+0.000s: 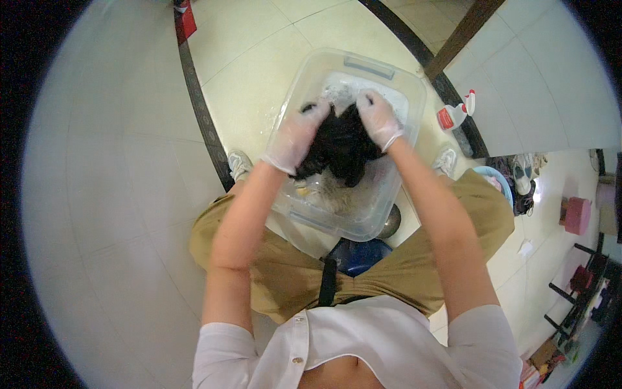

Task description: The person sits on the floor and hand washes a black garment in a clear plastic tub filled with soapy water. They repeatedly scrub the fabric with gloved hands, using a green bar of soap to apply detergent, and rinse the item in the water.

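Observation:
A clear plastic tub (411, 97) stands on the floor between my feet, with soapy water in it. A wet black garment (341, 146) is bunched up over the tub. My left hand (295, 137), in a thin see-through glove, grips the garment's left side. My right hand (378, 118), gloved the same way, grips its upper right side. Both hands press the cloth together above the water. Foam shows behind the garment at the tub's far end.
A white spray bottle with a red label (455, 114) stands on the tiled floor right of the tub. A blue stool (356, 255) is under me. A light blue basin (494, 178) and shoes (522, 174) lie at the right. A dark floor strip (199, 110) runs at the left.

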Motion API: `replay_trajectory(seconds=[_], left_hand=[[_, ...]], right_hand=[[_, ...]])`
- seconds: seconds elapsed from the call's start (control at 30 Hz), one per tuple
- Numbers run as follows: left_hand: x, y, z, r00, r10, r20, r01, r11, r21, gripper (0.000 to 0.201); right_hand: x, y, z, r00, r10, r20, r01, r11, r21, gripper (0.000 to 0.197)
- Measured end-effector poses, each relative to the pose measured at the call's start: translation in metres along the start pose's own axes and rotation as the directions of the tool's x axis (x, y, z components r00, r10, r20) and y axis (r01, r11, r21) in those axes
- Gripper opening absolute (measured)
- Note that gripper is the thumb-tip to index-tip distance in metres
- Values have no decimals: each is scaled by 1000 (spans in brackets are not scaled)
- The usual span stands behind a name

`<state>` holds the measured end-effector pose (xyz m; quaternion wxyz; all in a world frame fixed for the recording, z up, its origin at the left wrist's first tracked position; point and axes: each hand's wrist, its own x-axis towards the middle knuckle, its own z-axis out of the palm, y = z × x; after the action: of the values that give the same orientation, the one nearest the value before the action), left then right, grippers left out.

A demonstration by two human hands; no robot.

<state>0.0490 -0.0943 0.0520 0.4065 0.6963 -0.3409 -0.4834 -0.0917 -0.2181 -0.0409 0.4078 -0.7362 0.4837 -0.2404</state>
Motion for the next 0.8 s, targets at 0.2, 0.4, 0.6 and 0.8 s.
replay_trajectory(seconds=[0.2,0.4,0.6,0.8], left_hand=[[-14,30,-17,958,-194,213,273,846,-457,36],[-30,-88,40,807,-390,444,428,904,14,43],[-5,-149,61,605,-503,617,33,790,612,42],[17,-147,33,995,12,99,-98,301,948,73]], right_hand=[[52,1,-49,984,-12,178,-54,931,362,24],[-40,75,14,605,-284,744,654,710,-262,19],[-86,36,29,663,261,701,382,688,-618,34],[-56,31,38,703,232,673,504,506,-700,57]])
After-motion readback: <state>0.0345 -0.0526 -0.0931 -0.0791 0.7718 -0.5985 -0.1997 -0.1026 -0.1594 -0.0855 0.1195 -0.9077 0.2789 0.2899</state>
